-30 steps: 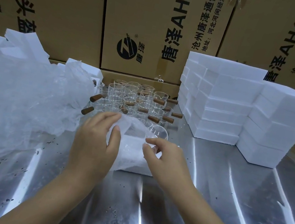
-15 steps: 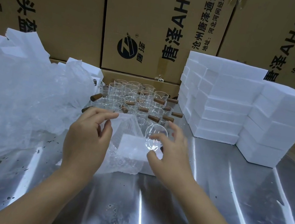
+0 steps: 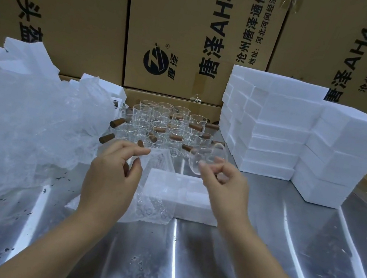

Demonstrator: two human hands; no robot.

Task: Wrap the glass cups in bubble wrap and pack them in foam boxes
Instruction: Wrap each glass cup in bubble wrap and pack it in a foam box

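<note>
Right hand [image 3: 226, 191] has raised a glass cup [image 3: 208, 156], fingers [image 3: 211, 171] curled round it; left hand [image 3: 110, 175] pinches bubble wrap [image 3: 154, 206]. Wrapping should follow.

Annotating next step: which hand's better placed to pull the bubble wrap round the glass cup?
Left, likely. The left hand pinches the bubble wrap sheet by its top edge beside the glass cup; the right hand is busy holding that cup.
</note>
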